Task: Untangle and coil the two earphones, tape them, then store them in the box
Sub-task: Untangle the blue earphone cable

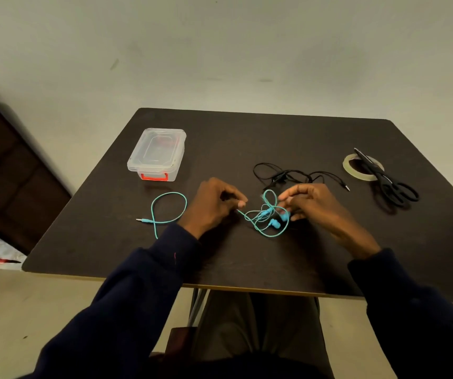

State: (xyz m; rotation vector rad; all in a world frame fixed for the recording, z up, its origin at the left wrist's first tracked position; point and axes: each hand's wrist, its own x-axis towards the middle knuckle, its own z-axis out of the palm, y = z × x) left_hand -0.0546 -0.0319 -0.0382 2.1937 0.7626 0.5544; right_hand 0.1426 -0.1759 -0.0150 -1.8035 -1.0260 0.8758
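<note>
On the dark bench, the left hand pinches the cord of the turquoise earphones; the right hand pinches the tangle beside the buds; the plug end loops on the bench left of the left hand; just beyond lie the black earphones, loosely tangled; farther left stands the clear box, lid on; far right, scissors lie across the tape roll.
</note>
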